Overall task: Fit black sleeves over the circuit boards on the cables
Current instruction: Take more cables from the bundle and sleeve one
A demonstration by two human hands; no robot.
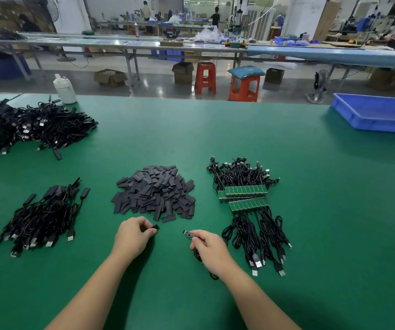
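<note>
**Sleeve and board held apart above the green mat**

Your left hand (133, 236) pinched a single flat black sleeve (155, 227) between thumb and fingertips, its free end pointing right. Your right hand (209, 248) pinched a small green circuit board (188, 234) by its near end, the board's far end pointing left toward the sleeve; the two parts were near each other but not touching. The board's thin black cable (212, 273) trailed under your right wrist onto the green table mat (310, 234). Just beyond your hands lay the heap of loose black sleeves (155, 192). To its right sat the bundle of unsleeved cables with rows of green boards (246, 197); to its left, the pile of black cables with sleeves fitted (44, 217). A larger tangle of black cables (27, 126) occupied the far left, and a shallow blue plastic tray (377, 113) the far right.
</note>
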